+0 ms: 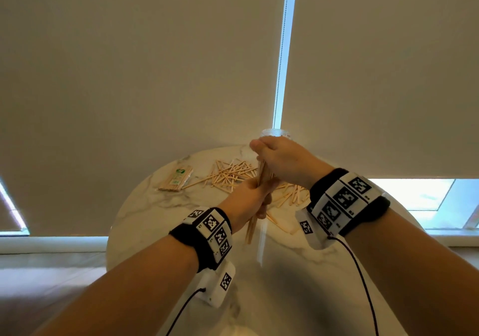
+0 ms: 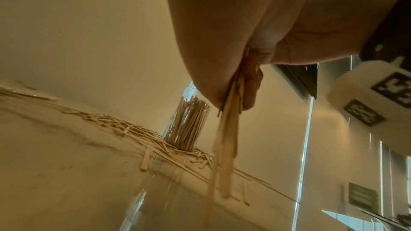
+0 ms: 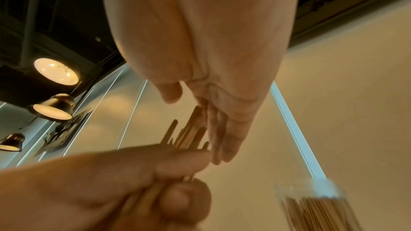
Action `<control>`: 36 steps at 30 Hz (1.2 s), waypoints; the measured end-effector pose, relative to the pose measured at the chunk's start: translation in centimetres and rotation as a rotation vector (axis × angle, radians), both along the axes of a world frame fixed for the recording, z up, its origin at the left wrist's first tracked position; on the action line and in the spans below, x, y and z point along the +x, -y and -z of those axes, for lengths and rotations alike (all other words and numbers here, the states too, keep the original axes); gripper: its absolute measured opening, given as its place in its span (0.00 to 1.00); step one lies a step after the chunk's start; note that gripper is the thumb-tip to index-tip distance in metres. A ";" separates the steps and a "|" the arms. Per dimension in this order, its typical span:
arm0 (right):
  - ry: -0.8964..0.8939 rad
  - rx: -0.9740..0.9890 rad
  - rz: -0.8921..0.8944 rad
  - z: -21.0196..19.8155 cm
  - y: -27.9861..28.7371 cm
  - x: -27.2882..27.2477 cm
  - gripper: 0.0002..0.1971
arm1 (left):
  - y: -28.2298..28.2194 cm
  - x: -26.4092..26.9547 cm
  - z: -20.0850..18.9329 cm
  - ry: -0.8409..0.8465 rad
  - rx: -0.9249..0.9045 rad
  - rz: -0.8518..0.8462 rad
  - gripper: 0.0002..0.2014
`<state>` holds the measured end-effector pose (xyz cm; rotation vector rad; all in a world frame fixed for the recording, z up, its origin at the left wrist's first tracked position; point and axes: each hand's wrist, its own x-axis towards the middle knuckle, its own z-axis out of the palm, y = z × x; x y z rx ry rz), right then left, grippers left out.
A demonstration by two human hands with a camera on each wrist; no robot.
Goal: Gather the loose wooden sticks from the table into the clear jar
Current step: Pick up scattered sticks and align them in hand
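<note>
My left hand (image 1: pixel 246 195) grips a bundle of wooden sticks (image 1: pixel 252 225) upright above the marble table (image 1: pixel 160 221); their lower ends hang below the fist (image 2: pixel 224 155). My right hand (image 1: pixel 280 159) is over the bundle's top, straight fingers (image 3: pixel 224 133) lying against the stick ends (image 3: pixel 191 129), thumb apart. The clear jar (image 1: pixel 276 133) stands just behind the hands, mostly hidden in the head view; it holds many upright sticks (image 2: pixel 189 122) and shows blurred at the right wrist view's lower right (image 3: pixel 315 206). Loose sticks (image 1: pixel 233 175) lie scattered around the jar's foot.
A sealed packet of sticks (image 1: pixel 176 178) lies at the table's back left. More loose sticks (image 1: pixel 293 195) lie under the right wrist. A clear glossy streak (image 1: pixel 261 245) shows on the near tabletop. Roller blinds hang right behind the table.
</note>
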<state>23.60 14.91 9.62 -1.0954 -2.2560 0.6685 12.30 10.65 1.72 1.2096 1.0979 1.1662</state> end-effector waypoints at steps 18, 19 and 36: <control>0.015 -0.209 0.057 7.5 1.4 -1.0 0.12 | -1.2 -1.1 0.6 0.235 0.016 -0.187 0.26; 0.024 -0.141 0.083 7.7 1.3 -0.9 0.13 | -1.2 -1.1 0.7 0.234 0.016 -0.161 0.25; 0.391 0.042 0.174 8.7 1.0 0.4 0.14 | -1.3 -2.0 -0.4 0.319 -0.050 -0.352 0.21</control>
